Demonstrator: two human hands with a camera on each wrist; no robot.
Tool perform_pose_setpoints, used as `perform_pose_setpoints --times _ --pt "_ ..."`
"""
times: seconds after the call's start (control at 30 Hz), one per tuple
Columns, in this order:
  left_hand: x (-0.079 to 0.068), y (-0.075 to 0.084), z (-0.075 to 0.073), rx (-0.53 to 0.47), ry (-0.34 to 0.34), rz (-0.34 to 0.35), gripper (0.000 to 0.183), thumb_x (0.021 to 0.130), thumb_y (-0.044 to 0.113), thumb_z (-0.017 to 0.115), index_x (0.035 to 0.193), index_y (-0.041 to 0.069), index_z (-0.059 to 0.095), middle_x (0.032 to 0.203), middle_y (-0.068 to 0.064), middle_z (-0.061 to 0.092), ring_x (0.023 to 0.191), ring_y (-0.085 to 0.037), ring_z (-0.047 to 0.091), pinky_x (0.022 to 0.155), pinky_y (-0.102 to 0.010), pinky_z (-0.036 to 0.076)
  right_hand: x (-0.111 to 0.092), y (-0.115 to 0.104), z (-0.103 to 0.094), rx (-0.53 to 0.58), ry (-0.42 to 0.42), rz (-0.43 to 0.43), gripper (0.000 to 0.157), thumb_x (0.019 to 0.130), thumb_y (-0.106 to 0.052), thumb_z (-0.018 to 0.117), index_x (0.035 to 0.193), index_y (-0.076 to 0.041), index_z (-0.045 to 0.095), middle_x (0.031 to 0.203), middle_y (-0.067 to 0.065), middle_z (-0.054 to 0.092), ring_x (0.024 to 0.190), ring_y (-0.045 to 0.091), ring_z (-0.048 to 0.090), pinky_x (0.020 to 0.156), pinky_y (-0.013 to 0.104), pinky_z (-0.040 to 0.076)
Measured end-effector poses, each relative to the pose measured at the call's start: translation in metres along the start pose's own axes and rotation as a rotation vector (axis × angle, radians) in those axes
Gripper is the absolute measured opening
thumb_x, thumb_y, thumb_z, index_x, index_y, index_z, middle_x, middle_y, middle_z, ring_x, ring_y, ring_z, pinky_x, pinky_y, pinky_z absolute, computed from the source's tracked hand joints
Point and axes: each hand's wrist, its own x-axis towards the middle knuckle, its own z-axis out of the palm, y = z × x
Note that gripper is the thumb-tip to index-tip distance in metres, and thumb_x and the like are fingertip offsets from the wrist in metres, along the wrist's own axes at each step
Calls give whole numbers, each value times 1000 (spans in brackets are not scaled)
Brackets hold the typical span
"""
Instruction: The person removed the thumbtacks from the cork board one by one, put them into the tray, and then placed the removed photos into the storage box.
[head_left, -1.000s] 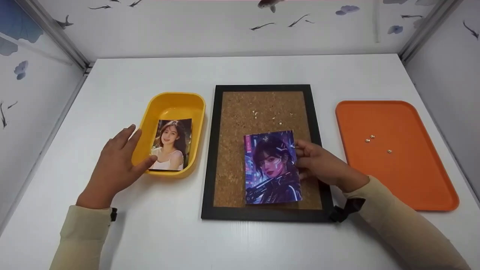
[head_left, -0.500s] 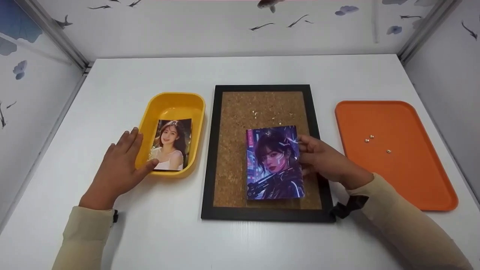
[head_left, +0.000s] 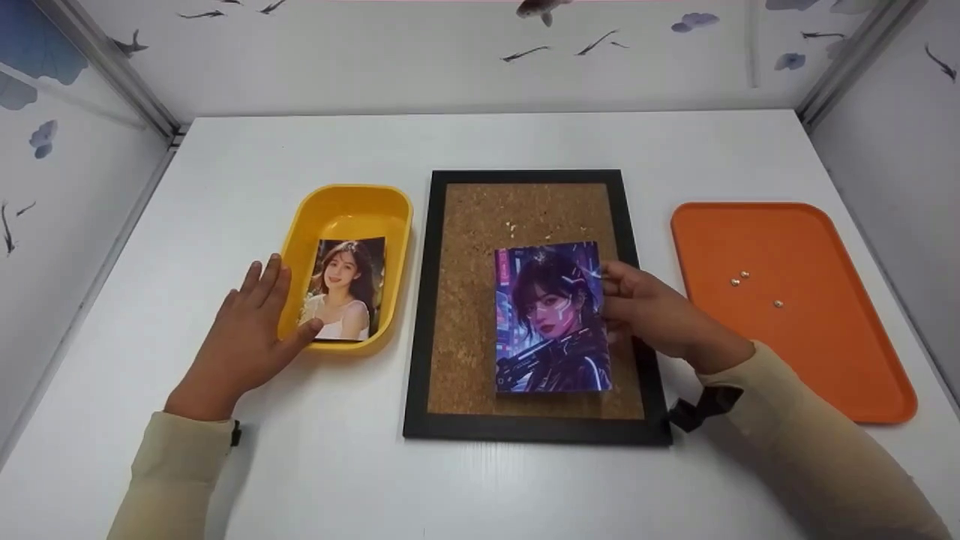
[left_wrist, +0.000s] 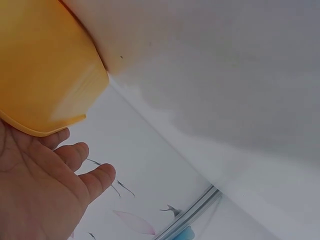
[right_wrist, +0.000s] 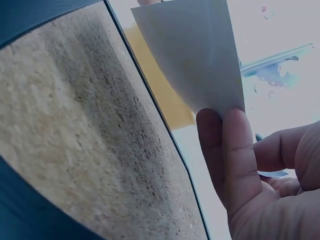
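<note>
My right hand (head_left: 660, 311) pinches the right edge of a purple and blue picture card (head_left: 553, 322), held over the black-framed cork board (head_left: 465, 300). From the right wrist view the card's plain white back (right_wrist: 197, 55) shows, with fingers against its lower corner. My left hand (head_left: 251, 334) lies with fingers nearly straight along the left rim of the yellow tub (head_left: 352, 199). In the left wrist view the fingers (left_wrist: 97, 180) reach under the tub's rim. Inside the tub lies a portrait photo (head_left: 345, 292) of a person in a white top.
To the right lies an orange tray (head_left: 795, 367) carrying a few small silvery pieces (head_left: 778, 304). Small pale flecks (head_left: 511, 227) dot the upper cork. White panels (head_left: 450, 67) with fish prints stand behind and at both sides of the white table (head_left: 337, 465).
The purple card and my right hand have moved slightly up and to the right over the board. My left hand has shifted a little toward the tub's rim.
</note>
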Motion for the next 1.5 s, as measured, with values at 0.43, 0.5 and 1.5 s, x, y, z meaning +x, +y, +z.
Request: perform_pose_setpoints --times 0.43,0.5,1.5 --pt "0 3 4 29 30 -17 92 97 62 46 157 -1 14 165 -16 6 150 -38 -2 114 -65 7 -2 -14 -5 -1 34 -39 47 104 -14 53 148 -12 37 125 20 63 88 27 69 72 39 59" --pt "-1 3 3 38 27 -17 92 97 62 46 157 -1 14 165 -16 5 150 -37 -3 115 -65 6 -3 -16 -7 -6 41 -46 47 104 -13 52 148 -12 37 124 19 63 87 27 69 73 39 59" --pt "4 1 2 129 2 66 93 97 62 44 156 -3 14 163 -21 10 150 -36 7 120 -51 7 2 -57 -15 -37 -18 -163 49 102 2 41 150 -11 34 122 23 58 87 24 65 72 35 59"
